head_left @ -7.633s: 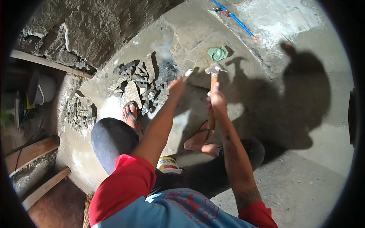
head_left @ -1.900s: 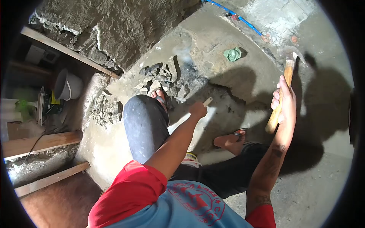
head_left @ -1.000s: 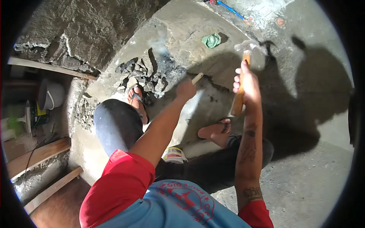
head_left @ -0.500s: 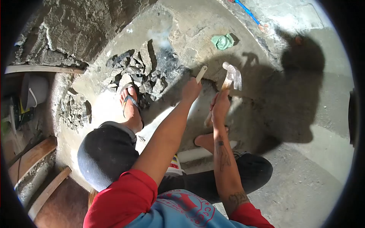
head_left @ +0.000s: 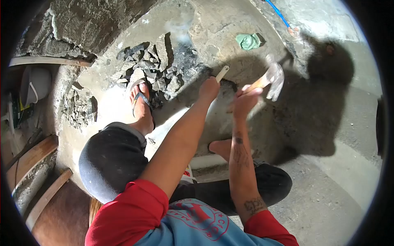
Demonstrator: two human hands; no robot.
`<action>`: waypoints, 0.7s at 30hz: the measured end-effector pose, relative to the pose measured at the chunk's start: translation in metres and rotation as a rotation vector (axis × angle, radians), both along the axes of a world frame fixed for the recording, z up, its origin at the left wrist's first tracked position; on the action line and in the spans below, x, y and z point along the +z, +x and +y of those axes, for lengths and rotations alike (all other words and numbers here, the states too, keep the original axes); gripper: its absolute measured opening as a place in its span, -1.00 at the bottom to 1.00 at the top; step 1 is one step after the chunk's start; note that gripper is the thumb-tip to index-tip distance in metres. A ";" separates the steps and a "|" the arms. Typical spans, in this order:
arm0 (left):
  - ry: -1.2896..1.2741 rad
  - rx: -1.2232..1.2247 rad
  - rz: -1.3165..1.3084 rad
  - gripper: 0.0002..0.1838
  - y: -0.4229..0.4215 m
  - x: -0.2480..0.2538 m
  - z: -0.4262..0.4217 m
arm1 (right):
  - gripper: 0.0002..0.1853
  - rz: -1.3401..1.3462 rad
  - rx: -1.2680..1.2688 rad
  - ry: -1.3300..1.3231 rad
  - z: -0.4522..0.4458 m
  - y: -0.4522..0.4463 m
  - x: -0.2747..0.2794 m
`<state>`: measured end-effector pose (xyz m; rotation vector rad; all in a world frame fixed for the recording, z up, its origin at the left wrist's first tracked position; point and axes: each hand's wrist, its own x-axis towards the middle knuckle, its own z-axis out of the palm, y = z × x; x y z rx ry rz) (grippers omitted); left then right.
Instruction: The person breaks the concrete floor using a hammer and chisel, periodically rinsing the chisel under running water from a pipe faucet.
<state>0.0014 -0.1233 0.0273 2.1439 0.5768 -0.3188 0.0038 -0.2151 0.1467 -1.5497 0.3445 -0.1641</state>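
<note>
My left hand (head_left: 210,89) is wrapped round a chisel (head_left: 223,73); only its pale, rounded upper end shows above the fist, and the lower part is hidden. To the right, my right hand (head_left: 245,101) grips the wooden handle of a claw hammer (head_left: 259,83). The hammer's metal head is smeared by motion and lies up and right of the hand, apart from the chisel. Below both hands is a grey concrete floor, partly in shadow, with a dark broken patch near the chisel.
Broken concrete pieces (head_left: 154,76) lie beside my sandalled left foot (head_left: 141,102). A smaller rubble heap (head_left: 78,108) is farther left. A crumpled green bag (head_left: 248,41) and a blue rod (head_left: 278,13) lie ahead. Wooden boards (head_left: 35,158) and a grey bucket (head_left: 37,86) are at the left.
My right hand has risen and the hammer has tilted over to the right, its head farther from the chisel. The left hand still holds the chisel. The view has shifted slightly.
</note>
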 end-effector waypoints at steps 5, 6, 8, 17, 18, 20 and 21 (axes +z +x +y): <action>0.018 -0.017 -0.024 -0.69 -0.001 -0.009 0.001 | -0.31 0.727 0.218 -0.306 -0.005 -0.003 -0.054; 0.052 -0.021 -0.016 -0.69 0.001 -0.005 0.002 | -0.30 0.651 0.241 -0.332 -0.001 0.008 -0.025; 0.075 -0.032 0.005 -0.70 -0.003 -0.002 -0.002 | -0.30 0.591 0.256 -0.364 0.005 0.011 0.025; 0.037 0.001 -0.004 -0.68 -0.002 -0.005 -0.001 | -0.25 0.869 0.179 -0.391 0.016 -0.013 -0.026; 0.035 -0.012 -0.015 -0.68 -0.001 -0.010 -0.002 | -0.26 0.807 0.188 -0.313 0.012 -0.007 -0.016; 0.028 -0.022 -0.018 -0.68 -0.004 -0.011 -0.002 | -0.27 0.752 0.200 -0.240 0.012 -0.001 0.012; 0.027 -0.022 -0.001 -0.68 -0.003 -0.008 -0.002 | -0.28 0.633 0.092 -0.141 0.015 0.003 0.035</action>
